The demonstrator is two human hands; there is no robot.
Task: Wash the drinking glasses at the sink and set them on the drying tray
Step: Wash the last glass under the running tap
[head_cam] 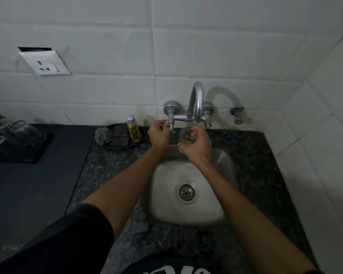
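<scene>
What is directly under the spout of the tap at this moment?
Under the spout the right hand holds a drinking glass over the steel sink. The hand covers the glass's lower part. Whether water runs cannot be told.

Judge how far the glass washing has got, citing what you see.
Done: clear drinking glasses already sit on the dark drying tray at the left. In hand: the right hand holds a clear patterned glass under the chrome tap spout; the left hand grips the tap handle. Left: finishing and traying this glass.
</scene>
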